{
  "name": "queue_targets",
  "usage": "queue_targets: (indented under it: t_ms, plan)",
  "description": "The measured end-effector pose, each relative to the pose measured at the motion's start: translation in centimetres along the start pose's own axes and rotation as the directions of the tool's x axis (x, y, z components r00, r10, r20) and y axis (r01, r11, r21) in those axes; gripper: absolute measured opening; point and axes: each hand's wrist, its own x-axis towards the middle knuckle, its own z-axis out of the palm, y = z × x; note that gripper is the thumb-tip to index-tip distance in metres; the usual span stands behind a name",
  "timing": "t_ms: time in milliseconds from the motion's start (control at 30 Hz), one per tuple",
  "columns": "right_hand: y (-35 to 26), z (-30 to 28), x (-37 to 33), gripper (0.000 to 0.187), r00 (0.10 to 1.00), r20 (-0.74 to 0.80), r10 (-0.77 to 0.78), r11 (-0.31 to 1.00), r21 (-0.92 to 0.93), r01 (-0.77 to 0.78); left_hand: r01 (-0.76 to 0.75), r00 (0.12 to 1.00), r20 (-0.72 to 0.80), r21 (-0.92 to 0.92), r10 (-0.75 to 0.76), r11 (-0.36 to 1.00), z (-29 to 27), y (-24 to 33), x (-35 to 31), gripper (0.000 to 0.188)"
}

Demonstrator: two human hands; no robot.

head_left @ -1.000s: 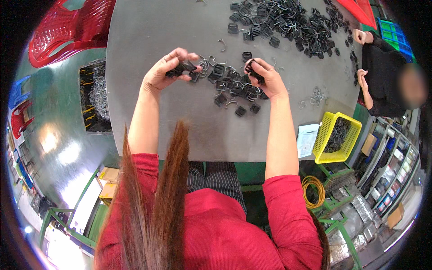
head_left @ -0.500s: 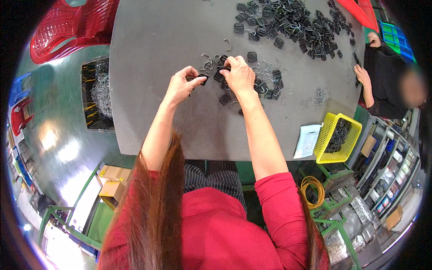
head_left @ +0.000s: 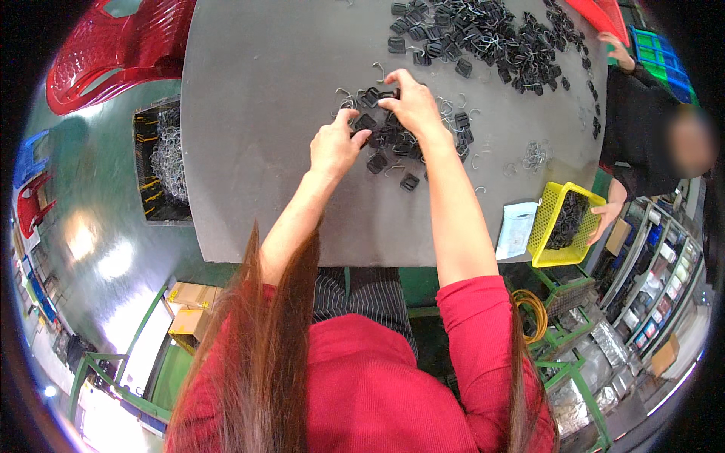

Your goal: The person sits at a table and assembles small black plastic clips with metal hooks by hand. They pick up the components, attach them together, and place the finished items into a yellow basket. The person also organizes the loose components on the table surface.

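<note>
Small black plastic buckles and bent metal wire hooks lie in a loose pile on the grey table. My left hand is at the pile's left side, its thumb and index finger closed around a black buckle that the fingers partly cover. Just to the right, my right hand pinches another black buckle between thumb and fingertips. A few bare wire hooks rest beyond my left hand. Single black buckles lie at the pile's near edge.
A larger heap of hooked black buckles covers the far right. A yellow basket of black parts and a pale blue packet stand at the near right, by a co-worker. A crate of wire hooks and red chair are left.
My left hand has moved right, into the pile's edge. My right hand has shifted slightly right and away from me. One co-worker's hand has come down to the yellow basket; the other has risen.
</note>
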Motion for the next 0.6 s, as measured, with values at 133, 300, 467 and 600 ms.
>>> queue_targets:
  t_ms: [133,300,467,600]
  plan:
    - [-0.1,1.6,0.7,0.034,0.997,0.03,-0.072,0.985,-0.152,0.076,0.029,0.999,-0.04,0.215,-0.021,0.976,1.5,1.3,0.2,0.039]
    - [3.3,-0.2,-1.2,0.034,0.999,-0.037,-0.01,0.955,0.295,0.021,0.128,0.986,-0.124,0.134,-0.112,0.983,0.9,1.0,-0.4,0.025]
    - [11.3,-8.5,-10.0,0.024,0.937,0.141,0.32,0.477,0.83,-0.288,0.03,0.992,0.127,-0.287,0.007,0.957,4.4,6.7,-2.3,0.03]
    - [21.2,-15.7,-19.2,0.027,0.825,-0.053,0.563,0.457,0.852,-0.257,-0.037,0.921,0.337,-0.419,0.193,0.907,14.9,18.2,-5.6,0.032]
